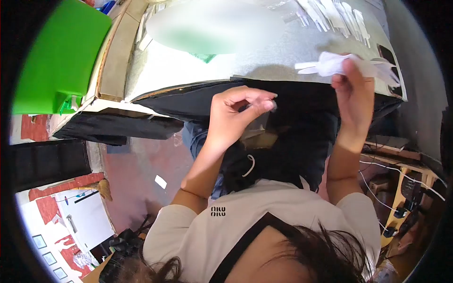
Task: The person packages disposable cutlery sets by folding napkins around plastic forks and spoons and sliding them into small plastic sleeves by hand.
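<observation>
My right hand [351,87] is closed on a white wrapped bundle [330,64] above the table's right front part. Pale cutlery-like ends stick out of the bundle at both sides. My left hand [240,111] is in front of the table's front edge, its thumb and fingertips brought together. Something small and translucent may show at those fingertips, too unclear to name. Several white plastic utensils [330,19] lie at the back right of the white table [264,68]. A large blurred patch hides the table's middle.
A green container [61,52] with a small tap stands at the left. Dark cloth [188,101] hangs along the table's front. More white utensils [146,40] lie near the table's left edge. White cables [377,193] run by a wooden shelf at the lower right.
</observation>
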Demonstrator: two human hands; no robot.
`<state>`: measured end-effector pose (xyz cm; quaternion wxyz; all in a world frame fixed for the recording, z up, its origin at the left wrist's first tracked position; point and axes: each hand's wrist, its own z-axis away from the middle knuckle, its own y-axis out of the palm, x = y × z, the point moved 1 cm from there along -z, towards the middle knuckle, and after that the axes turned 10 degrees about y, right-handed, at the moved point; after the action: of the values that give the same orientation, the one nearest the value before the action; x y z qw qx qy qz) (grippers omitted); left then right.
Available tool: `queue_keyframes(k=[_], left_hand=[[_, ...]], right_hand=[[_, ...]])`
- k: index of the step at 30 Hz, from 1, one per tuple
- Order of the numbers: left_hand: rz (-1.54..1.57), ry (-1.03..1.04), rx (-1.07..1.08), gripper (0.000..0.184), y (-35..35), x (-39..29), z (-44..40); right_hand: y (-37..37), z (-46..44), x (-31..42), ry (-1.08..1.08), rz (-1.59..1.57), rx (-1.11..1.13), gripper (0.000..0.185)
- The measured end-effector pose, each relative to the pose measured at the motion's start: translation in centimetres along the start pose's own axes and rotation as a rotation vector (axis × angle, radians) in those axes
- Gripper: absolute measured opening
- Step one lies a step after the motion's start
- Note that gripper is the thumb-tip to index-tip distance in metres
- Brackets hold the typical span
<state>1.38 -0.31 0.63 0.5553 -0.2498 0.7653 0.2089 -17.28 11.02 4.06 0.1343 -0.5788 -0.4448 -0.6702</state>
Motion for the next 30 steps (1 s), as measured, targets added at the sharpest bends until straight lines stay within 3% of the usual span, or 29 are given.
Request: queue_keyframes(k=[5, 12, 15, 21, 30], left_hand=[[-0.133, 0.25, -0.074, 0.031, 0.4, -2.3, -0.7], [-0.179, 0.333, -0.049, 0.029, 0.2, -3.0, -0.9], [-0.223, 0.319, -0.08, 0.027, -0.1, -2.8, -0.7], [-0.298, 0.361, -0.093, 0.023, 0.3, -2.8, -0.7], [-0.328, 0.219, -0.043, 0.028, -0.3, -2.5, -0.3]], right_hand=[[2.3, 1.4, 2.6, -0.116, -0.073, 0.088, 0.014], [2.9, 2.6, 3.0, -0.047, -0.039, 0.183, 0.015], [2.8, 3.1, 3.2, -0.073, 0.041, 0.062, 0.015], [2.4, 2.8, 2.1, -0.032, 0.195, 0.14, 0.013], [1.7, 1.4, 0.5, 0.049, 0.177, 0.119, 0.013]])
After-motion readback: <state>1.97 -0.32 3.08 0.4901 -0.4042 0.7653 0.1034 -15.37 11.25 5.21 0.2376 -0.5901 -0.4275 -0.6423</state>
